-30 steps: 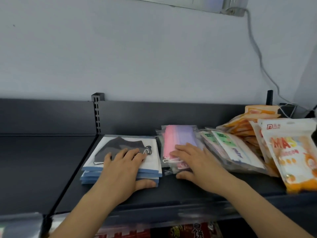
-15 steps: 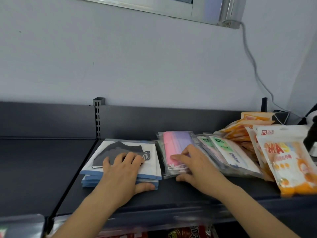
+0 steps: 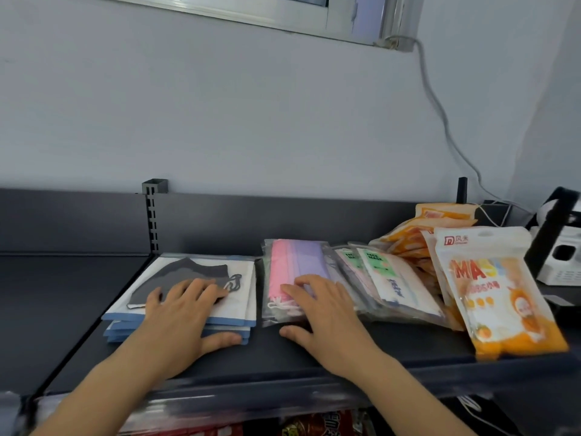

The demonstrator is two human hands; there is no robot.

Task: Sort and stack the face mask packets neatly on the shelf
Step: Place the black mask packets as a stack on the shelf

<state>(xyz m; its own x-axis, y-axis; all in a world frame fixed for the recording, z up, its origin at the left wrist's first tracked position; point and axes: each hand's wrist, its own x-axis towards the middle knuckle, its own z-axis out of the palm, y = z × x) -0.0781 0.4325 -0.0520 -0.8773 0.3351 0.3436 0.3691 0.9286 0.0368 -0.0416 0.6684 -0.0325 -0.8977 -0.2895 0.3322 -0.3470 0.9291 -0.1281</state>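
On the dark shelf (image 3: 361,350) a stack of white-and-blue packets showing a grey mask (image 3: 201,272) lies at the left; my left hand (image 3: 184,319) rests flat on top of it, thumb against its front edge. Beside it lies a clear packet of pink and purple masks (image 3: 295,262), with my right hand (image 3: 323,306) flat on its near end, thumb on the shelf. Clear packets with green "FACE MASK" labels (image 3: 386,278) lean to the right. Orange "MASK" pouches (image 3: 490,284) pile up further right.
The shelf's dark back panel (image 3: 283,221) and a slotted upright (image 3: 153,215) stand behind the packets. A second shelf section (image 3: 56,297) lies at the left. A white device (image 3: 562,259) sits at far right, with a grey cable (image 3: 440,114) on the wall. Red packaging (image 3: 301,426) shows below.
Both hands stay flat on their stacks. The pink and purple packet has shifted slightly so that it lies straighter beside the grey mask stack. The view has tilted upward a little.
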